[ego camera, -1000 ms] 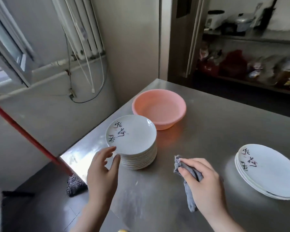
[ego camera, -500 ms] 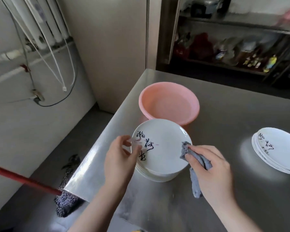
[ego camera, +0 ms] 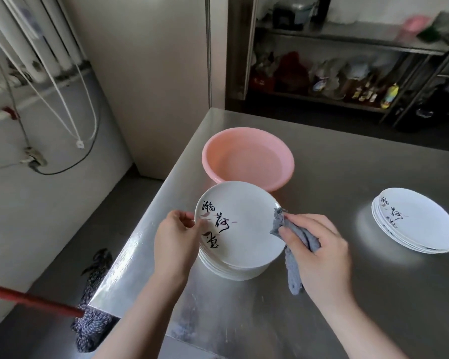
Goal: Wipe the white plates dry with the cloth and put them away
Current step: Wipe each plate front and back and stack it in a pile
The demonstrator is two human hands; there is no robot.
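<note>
A stack of white plates (ego camera: 233, 269) with black brush writing stands near the left edge of the steel table (ego camera: 347, 161). My left hand (ego camera: 175, 242) grips the left rim of the top plate (ego camera: 246, 224), which is tilted up off the stack. A grey cloth (ego camera: 293, 257) is bunched in my right hand (ego camera: 319, 255), and its tip touches that plate's right rim. A second, lower stack of white plates (ego camera: 416, 220) lies at the table's right.
A pink plastic basin (ego camera: 248, 158) stands just behind the left stack. A mop with a red handle (ego camera: 29, 300) leans by the table's left corner. Steel shelves (ego camera: 347, 47) with bottles and bags fill the back right.
My left hand went from beside the stack to gripping the top plate and tilting it up. My right hand brought the cloth from the table to the plate's right rim.
</note>
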